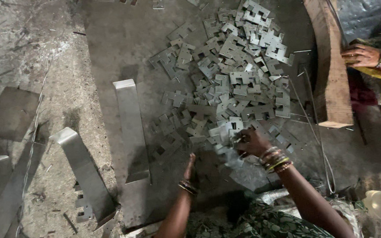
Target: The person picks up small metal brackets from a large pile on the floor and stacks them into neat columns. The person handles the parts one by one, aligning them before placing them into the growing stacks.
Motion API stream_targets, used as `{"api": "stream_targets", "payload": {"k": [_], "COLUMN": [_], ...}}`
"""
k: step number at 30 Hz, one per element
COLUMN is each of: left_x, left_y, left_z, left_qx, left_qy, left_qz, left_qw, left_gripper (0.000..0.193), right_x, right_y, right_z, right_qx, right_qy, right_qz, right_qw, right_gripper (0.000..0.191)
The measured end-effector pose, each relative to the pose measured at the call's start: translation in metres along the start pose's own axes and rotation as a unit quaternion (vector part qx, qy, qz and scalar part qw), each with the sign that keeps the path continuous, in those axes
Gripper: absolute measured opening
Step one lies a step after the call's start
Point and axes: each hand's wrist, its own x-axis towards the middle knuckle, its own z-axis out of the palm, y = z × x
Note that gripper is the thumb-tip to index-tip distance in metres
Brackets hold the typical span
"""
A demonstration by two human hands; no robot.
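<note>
A large heap of flat grey stamped metal plates [237, 75] with notched edges covers the dark floor ahead of me. My right hand [251, 142], bangles on its wrist, is closed around a few of these plates at the heap's near edge. My left hand [190, 165], also with bangles, reaches down edge-on toward the floor just left of it, close to scattered plates [168, 147]. Whether its fingers hold anything is hidden.
Long bent metal strips lie to the left: one [132, 128] beside the heap, another [84, 172] nearer. A flat sheet [9, 113] lies at far left. A wooden block [331, 66] stands at right, with another person's hand [360, 55] beside it. Thin wires [318, 141] run along the floor.
</note>
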Motion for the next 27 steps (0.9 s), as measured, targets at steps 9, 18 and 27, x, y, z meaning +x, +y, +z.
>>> {"api": "stream_targets", "payload": {"k": [9, 18, 27], "left_x": [0.012, 0.002, 0.012], "left_y": [0.008, 0.018, 0.023], "left_z": [0.006, 0.012, 0.010], "left_qx": [0.417, 0.450, 0.369], "left_qy": [-0.039, -0.002, -0.118], "left_qz": [0.140, 0.068, 0.030], "left_qw": [0.897, 0.890, 0.921], "left_gripper": [0.087, 0.091, 0.092], "right_x": [0.024, -0.014, 0.001], "right_y": [-0.012, -0.001, -0.010], "right_z": [0.031, 0.042, 0.048], "right_qx": [-0.184, 0.049, -0.227], "right_qy": [0.144, 0.215, 0.116], "right_qz": [0.107, -0.019, 0.026], "right_qw": [0.966, 0.975, 0.967], "right_gripper": [0.081, 0.028, 0.069]}}
